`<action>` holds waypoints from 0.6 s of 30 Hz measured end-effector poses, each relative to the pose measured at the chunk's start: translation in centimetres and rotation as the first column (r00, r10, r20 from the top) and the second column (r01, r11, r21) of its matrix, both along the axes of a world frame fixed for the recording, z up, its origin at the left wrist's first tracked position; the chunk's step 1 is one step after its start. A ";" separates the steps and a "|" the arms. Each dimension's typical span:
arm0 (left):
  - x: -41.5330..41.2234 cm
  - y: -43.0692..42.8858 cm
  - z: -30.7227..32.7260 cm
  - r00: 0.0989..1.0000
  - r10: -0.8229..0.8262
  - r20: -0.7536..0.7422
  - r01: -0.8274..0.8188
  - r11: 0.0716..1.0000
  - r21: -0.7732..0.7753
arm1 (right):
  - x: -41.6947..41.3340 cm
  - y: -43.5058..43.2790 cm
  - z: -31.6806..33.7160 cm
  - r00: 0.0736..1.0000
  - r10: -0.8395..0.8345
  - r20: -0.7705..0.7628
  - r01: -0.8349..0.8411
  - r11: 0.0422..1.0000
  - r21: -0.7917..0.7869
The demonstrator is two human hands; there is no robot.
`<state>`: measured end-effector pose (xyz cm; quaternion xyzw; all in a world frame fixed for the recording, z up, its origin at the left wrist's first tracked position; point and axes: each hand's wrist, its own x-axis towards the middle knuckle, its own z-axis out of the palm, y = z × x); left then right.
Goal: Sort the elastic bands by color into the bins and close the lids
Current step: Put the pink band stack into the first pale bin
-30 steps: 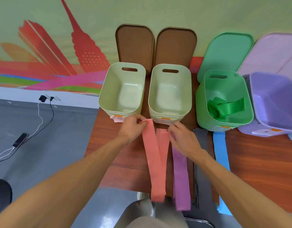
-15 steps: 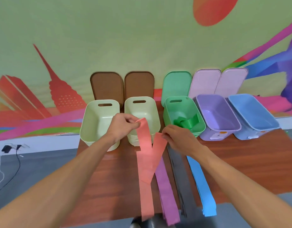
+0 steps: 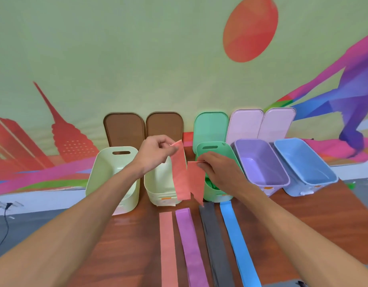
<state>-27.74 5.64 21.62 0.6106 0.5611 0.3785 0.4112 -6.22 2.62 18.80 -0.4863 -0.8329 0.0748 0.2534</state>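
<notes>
A salmon-pink elastic band (image 3: pixel 181 177) hangs folded in the air in front of the second cream bin (image 3: pixel 158 187). My left hand (image 3: pixel 156 152) pinches its upper end and my right hand (image 3: pixel 217 169) pinches its other end, lower and to the right. On the wooden table (image 3: pixel 315 220) lie another salmon band (image 3: pixel 168 247), a purple band (image 3: pixel 190 245), a dark grey band (image 3: pixel 216 245) and a blue band (image 3: pixel 237 241). Left to right stand a first cream bin (image 3: pixel 108 177), the second cream one, a green bin (image 3: pixel 230 160), a purple bin (image 3: pixel 261 164) and a blue bin (image 3: pixel 303 162).
Lids lean against the wall behind the bins: two brown lids (image 3: pixel 125 129), a green lid (image 3: pixel 211 126) and two pale pink lids (image 3: pixel 261 125). A painted mural covers the wall. Grey floor with a black cable (image 3: pixel 4 220) lies left of the table.
Both hands have raised the salmon band off the table, so it now hangs clear in front of the bins. The camera has tilted up.
</notes>
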 end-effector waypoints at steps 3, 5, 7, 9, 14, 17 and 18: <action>0.2 0.9 2.1 1.000 0.010 -0.029 -0.008 0.999 0.045 | -0.2 1.4 1.9 0.998 0.021 -0.054 -0.017 0.997 0.071; 0.1 1.4 3.3 0.999 0.026 -0.045 -0.023 0.998 0.065 | -0.5 2.4 3.3 0.996 0.021 -0.090 -0.012 0.995 0.102; -0.1 1.9 4.6 0.998 0.043 -0.045 -0.039 0.996 0.080 | -0.9 3.5 4.7 0.994 0.024 -0.111 -0.010 0.992 0.128; -0.4 2.4 5.8 0.996 0.060 -0.062 -0.052 0.992 0.118 | -1.4 4.6 5.9 0.993 0.028 -0.118 -0.007 0.984 0.175; -1.4 3.0 8.6 0.993 0.084 -0.085 -0.065 0.977 0.205 | -3.1 6.5 8.5 0.985 0.032 -0.170 0.007 0.975 0.222; -2.7 3.0 9.7 0.988 0.119 -0.096 -0.093 0.966 0.241 | -4.5 7.3 9.6 0.978 0.062 -0.199 -0.015 0.972 0.233; -3.1 3.0 9.9 0.985 0.134 -0.109 -0.104 0.963 0.250 | -5.0 7.6 9.8 0.976 0.071 -0.206 -0.022 0.973 0.232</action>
